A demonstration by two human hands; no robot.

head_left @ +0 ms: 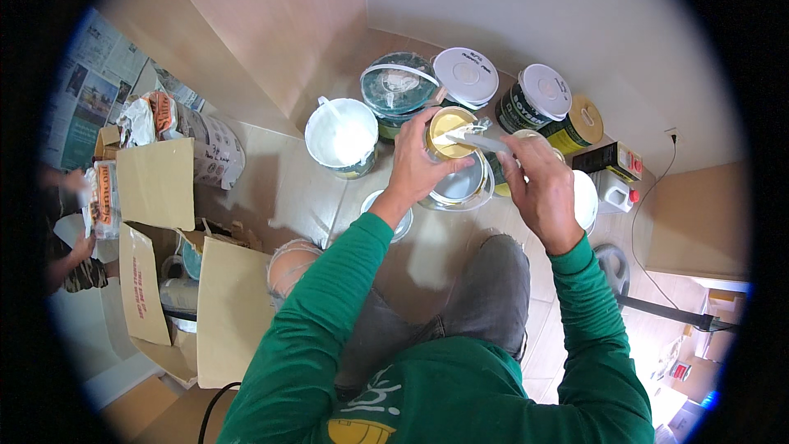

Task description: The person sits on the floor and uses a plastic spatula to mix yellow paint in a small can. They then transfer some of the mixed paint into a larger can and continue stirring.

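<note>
Green sleeves [337, 279] are filling my near view; beyond, the left hand [417, 166] is clasping a gold-lined can [448, 121] near an open pail [452, 202], the right hand [542, 185] pinching a pale flat tool [485, 142] at its mouth. I'm judging that a hard scrape could be flicking paint floorward.

One held tin [444, 121], one scraper [486, 143], one jug [614, 192], two green sleeves [315, 312]

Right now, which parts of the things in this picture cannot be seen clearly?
All in the head view:
1. Base of the small can: faces away from the camera.
2. Rear end of the flat tool: covered by the right hand.
3. Contents of the dark pail: under its white lid.
4. The other person: mostly cut off by the dark rim.
</note>
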